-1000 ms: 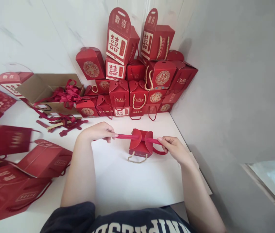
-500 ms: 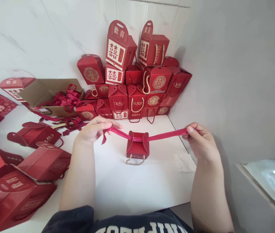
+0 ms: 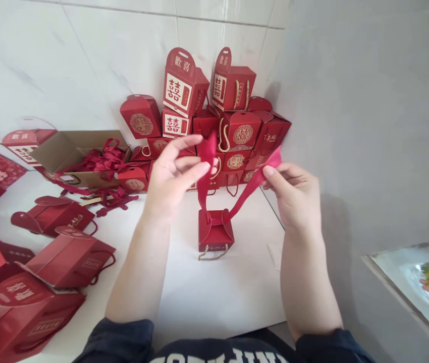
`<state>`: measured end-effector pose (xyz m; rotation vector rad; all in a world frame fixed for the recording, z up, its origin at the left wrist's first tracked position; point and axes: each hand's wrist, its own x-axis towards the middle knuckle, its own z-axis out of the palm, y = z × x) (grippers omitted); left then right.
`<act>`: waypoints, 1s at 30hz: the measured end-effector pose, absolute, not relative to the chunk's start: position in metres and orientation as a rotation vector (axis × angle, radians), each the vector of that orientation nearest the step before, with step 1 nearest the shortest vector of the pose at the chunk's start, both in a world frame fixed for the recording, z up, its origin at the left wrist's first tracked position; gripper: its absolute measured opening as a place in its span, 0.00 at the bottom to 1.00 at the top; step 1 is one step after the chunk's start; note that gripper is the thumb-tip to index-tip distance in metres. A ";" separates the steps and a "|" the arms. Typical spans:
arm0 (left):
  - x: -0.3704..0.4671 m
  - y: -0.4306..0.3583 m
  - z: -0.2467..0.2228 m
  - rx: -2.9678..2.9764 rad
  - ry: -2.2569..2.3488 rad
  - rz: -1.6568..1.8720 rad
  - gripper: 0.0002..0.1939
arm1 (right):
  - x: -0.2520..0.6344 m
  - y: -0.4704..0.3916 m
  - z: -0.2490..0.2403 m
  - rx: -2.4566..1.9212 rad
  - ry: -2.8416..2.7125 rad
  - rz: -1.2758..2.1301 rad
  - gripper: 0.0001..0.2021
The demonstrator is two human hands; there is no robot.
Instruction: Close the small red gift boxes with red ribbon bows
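A small red gift box [image 3: 215,235] with a gold rope handle stands on the white table [image 3: 218,297] in front of me. Through its top flaps runs a red ribbon [image 3: 245,195], both ends raised above the box. My left hand [image 3: 178,176] holds one end between thumb and fingers, up and to the left of the box. The other end is pinched in my right hand [image 3: 292,189], up and to the right. Part of the stacked boxes behind is hidden by my left hand.
Red boxes [image 3: 243,135] are stacked against the tiled wall. A cardboard carton [image 3: 93,180] of ribbons sits back left, with loose ribbon before it. More red boxes [image 3: 68,257] cover the left side. A grey wall [image 3: 351,126] rises on the right.
Both hands have risen and come closer together, lifting the ribbon ends from a nearly level stretch to a steep V above the box. The view has shifted slightly.
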<state>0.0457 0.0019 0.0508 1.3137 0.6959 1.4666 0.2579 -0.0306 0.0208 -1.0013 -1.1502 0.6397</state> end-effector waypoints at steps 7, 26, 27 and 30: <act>0.070 -0.010 0.022 1.378 0.837 1.389 0.08 | 0.217 -0.031 0.023 -1.012 -1.379 0.785 0.11; 0.068 -0.002 0.013 1.442 0.873 1.309 0.13 | 0.219 -0.031 0.018 -1.054 -1.509 0.814 0.17; 0.066 -0.002 0.014 1.455 0.860 1.296 0.13 | 0.220 -0.031 0.019 -1.069 -1.512 0.790 0.17; 0.058 0.005 0.015 1.546 0.730 1.183 0.17 | 0.223 -0.032 0.025 -1.071 -1.515 0.701 0.17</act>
